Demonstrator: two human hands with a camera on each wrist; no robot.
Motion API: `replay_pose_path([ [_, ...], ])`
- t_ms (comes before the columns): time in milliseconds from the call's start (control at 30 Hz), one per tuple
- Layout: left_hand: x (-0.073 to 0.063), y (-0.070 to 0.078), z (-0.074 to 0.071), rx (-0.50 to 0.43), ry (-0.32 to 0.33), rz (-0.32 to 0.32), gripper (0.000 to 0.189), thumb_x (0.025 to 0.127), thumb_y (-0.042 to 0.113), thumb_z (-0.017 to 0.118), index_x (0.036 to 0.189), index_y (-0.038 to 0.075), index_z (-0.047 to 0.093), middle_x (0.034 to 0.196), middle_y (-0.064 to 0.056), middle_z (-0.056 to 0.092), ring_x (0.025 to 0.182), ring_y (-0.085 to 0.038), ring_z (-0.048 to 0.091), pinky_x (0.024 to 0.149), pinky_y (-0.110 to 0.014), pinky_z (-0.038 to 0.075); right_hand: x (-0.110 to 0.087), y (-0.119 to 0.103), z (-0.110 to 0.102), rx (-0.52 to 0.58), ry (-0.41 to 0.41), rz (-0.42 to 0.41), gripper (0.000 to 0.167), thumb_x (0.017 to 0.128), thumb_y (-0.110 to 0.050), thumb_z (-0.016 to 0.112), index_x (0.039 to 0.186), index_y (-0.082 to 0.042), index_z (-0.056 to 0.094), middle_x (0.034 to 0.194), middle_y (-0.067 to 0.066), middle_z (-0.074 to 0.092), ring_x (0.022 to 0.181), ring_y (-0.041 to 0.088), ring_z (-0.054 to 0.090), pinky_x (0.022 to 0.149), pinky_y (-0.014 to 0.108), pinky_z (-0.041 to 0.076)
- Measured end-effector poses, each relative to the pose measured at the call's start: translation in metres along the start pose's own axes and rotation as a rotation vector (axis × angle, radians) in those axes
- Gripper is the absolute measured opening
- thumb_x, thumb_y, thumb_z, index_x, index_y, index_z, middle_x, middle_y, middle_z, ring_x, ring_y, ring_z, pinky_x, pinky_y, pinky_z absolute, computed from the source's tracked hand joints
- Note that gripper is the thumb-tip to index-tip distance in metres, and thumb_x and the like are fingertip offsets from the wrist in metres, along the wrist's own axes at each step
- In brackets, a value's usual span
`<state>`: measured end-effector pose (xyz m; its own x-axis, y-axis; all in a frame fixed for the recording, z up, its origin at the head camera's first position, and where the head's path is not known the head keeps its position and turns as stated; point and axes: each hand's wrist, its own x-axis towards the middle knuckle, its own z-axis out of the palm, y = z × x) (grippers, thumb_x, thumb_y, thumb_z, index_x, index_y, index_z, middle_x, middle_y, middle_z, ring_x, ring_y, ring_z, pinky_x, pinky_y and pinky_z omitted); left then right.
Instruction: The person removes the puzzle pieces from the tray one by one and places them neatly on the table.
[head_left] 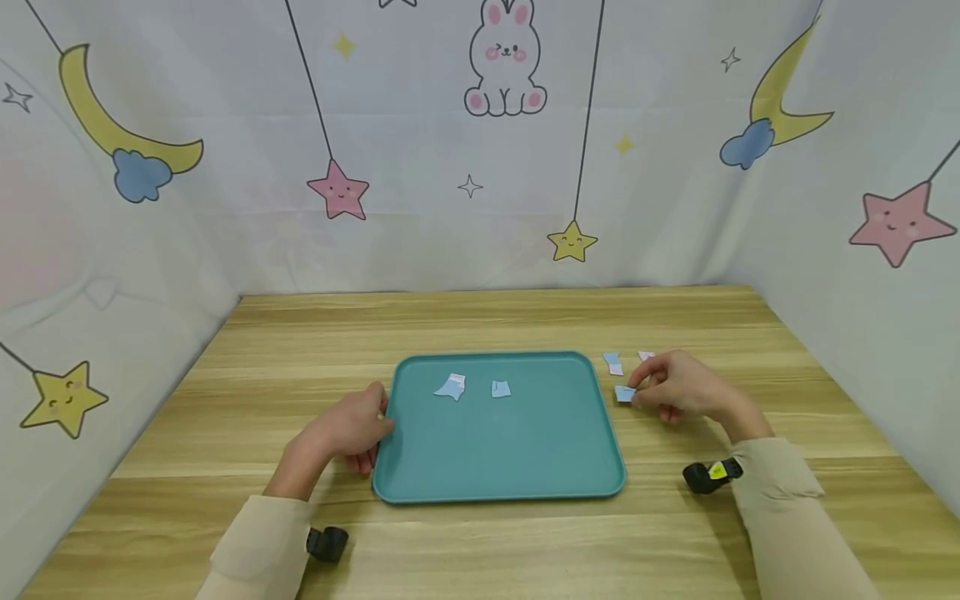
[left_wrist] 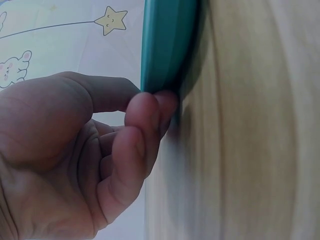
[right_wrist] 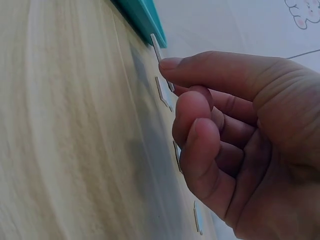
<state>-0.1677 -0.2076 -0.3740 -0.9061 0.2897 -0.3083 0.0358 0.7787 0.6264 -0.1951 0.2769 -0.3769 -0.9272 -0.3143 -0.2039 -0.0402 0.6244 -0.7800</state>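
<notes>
Pinched piece (head_left: pixel 623 394) partly hidden by right hand (head_left: pixel 686 387), 2 sleeves (head_left: pixel 258 546) cropped at head view's bottom edge

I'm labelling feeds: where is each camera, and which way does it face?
Head: on the head, facing forward and down at the tray; left hand and right hand show.
Left wrist: on that wrist, facing fingers at the tray's edge.
Right wrist: on that wrist, facing fingers pinching a piece.
Both wrist views share tray and backdrop.

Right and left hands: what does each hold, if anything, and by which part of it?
The right hand pinches a small pale-blue piece by its right-hand end. The left hand grips the teal tray by its left edge.
</notes>
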Motion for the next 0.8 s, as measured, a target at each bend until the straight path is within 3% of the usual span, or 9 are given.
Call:
replay_pose_path([
  [800,0.002,0.0,0.001,0.002,0.004,0.0,0.006,0.103,0.005,0.052,0.107,0.001,0.048,0.06,-0.014,0.064,0.043,-0.018,0.063,0.043,-0.032,0.056,0.006,0.001,0.012,-0.063,0.027,-0.006,0.026,0.091,-0.01,0.077,0.112,0.003,0.068,0.063,0.002,0.059,0.048,0.013,0.056,0.045,0.027,0.051],
])
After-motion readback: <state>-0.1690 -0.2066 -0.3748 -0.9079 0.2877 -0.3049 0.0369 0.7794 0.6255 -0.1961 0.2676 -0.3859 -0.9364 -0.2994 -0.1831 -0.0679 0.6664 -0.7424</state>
